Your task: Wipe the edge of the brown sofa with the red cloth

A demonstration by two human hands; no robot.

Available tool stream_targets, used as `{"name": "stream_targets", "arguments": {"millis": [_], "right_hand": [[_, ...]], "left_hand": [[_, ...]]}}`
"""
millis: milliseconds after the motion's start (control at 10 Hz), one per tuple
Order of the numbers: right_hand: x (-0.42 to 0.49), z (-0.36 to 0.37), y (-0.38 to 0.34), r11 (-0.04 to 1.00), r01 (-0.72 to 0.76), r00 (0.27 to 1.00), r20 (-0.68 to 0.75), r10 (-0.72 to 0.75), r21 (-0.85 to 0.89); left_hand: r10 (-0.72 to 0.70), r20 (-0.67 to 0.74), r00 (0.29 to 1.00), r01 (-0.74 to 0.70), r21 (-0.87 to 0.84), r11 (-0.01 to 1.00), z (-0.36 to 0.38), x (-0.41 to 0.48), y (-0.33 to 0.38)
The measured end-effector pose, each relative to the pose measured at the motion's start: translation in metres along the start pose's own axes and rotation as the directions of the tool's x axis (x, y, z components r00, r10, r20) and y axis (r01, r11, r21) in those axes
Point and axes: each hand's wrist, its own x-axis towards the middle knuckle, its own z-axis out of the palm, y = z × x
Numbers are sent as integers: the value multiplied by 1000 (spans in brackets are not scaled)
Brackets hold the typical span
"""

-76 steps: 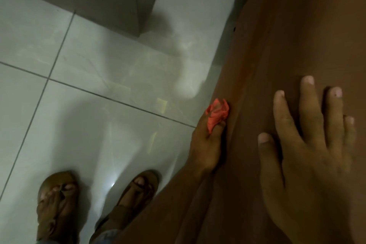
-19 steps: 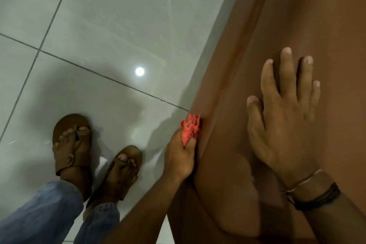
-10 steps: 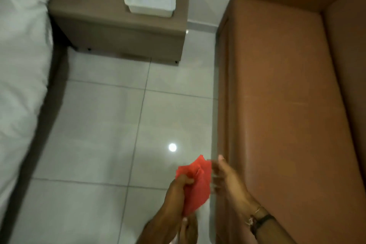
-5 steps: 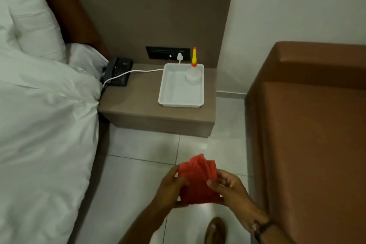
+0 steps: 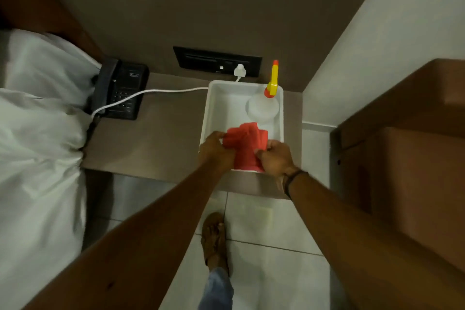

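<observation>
The red cloth is bunched between both my hands, held over the near end of a white tray on the bedside table. My left hand grips its left side and my right hand grips its right side. The brown sofa stands to my right, apart from both hands, with its edge facing the floor gap.
A spray bottle with a yellow and orange nozzle stands in the tray's far right corner. A black phone and a white cable lie on the brown bedside table. White bedding fills the left. My sandalled foot stands on the tiled floor.
I have left the sofa edge, where my left hand held the cloth. Both hands took the cloth and carried it forward, from above the floor to above the tray.
</observation>
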Motion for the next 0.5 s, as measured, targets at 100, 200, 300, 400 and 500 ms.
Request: {"name": "stream_targets", "arguments": {"millis": [100,200,300,400,500], "right_hand": [[42,13,-5,993,-36,999,-35,32,-115],[66,24,-3,962,-75,996,-57,62,-261],[74,33,-5,934,-82,993,-108,47,-349],[73,43,-9,920,-122,959,-285,12,-372],[71,44,-15,901,-176,948,-313,47,-398]], "left_hand": [[-6,-1,1000,6,156,988,13,44,5],[10,19,1000,-16,321,947,26,70,1],[30,31,999,-40,376,926,32,77,-2],[115,-4,993,-96,535,840,37,71,-2],[167,-32,985,-116,595,795,35,66,1]]}}
